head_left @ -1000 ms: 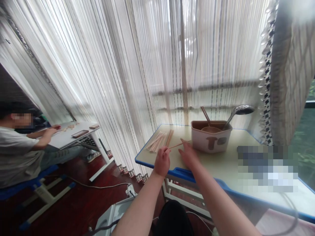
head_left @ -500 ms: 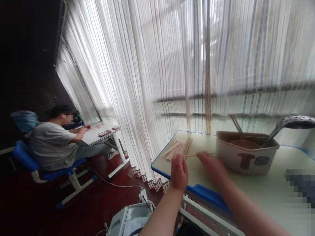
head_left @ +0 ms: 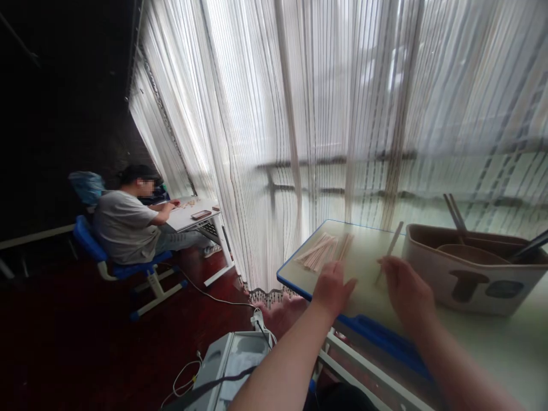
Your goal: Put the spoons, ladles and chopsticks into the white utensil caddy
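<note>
My right hand (head_left: 406,294) is closed round a thin wooden stick (head_left: 389,254) that points up and away over the pale table (head_left: 368,297) with a blue edge. My left hand (head_left: 331,288) hovers beside it, just short of a loose pile of wooden sticks (head_left: 321,251); its fingers look partly curled and blurred, with nothing seen in them. To the right stands a beige container (head_left: 471,274) with a brown bowl, chopsticks and a ladle handle inside.
White striped curtains (head_left: 299,114) hang behind the table. At the left, another person (head_left: 128,220) sits on a blue chair at a small white desk (head_left: 194,208). A grey box (head_left: 231,371) and cables lie on the dark red floor below me.
The view has swung left. My left hand has let go of the stick and moved towards the pile. My right hand has tipped the stick from lying sideways to pointing upward.
</note>
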`<state>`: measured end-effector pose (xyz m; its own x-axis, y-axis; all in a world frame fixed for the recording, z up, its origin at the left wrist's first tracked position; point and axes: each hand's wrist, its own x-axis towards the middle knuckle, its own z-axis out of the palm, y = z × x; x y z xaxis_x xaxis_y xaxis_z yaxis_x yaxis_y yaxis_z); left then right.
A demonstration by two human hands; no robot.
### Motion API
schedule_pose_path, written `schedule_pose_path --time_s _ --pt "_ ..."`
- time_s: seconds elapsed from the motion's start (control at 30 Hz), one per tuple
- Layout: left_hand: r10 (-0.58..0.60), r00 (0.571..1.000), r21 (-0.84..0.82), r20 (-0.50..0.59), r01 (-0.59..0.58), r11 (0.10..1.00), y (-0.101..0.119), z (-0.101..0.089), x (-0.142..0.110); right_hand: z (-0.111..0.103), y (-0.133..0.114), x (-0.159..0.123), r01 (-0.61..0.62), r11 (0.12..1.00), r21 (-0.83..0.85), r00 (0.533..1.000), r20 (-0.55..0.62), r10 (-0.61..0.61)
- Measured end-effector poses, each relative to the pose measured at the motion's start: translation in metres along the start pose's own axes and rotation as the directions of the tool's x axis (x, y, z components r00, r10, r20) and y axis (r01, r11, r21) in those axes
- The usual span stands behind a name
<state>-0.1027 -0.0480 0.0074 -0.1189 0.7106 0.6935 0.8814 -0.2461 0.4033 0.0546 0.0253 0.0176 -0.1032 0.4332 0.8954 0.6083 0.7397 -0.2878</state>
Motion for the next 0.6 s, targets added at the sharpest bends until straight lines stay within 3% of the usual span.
schedule_pose_path --time_s 0.2,0.37,0.5,0.6 --pt "0.015 0.998 -0.033 0.063 -0.013 0.999 -0.002 0.001 0.002 -0.006 -0.016 0.004 -0.165 0.976 0.141 0.986 0.031 0.162" --pt "0.026 0.982 -0.195 0.187 0.011 0.981 -0.002 -0.003 0.004 -0.01 -0.021 0.003 -0.188 0.96 0.207 0.982 0.072 0.176" --pt "-0.049 0.975 -0.354 0.216 0.125 0.927 -0.002 -0.005 0.004 -0.01 -0.023 0.002 -0.214 0.946 0.243 0.976 0.094 0.197" --pt "-0.013 0.966 -0.379 0.257 0.114 0.918 -0.002 -0.007 0.005 -0.009 -0.025 0.002 -0.219 0.935 0.28 0.972 0.146 0.184"
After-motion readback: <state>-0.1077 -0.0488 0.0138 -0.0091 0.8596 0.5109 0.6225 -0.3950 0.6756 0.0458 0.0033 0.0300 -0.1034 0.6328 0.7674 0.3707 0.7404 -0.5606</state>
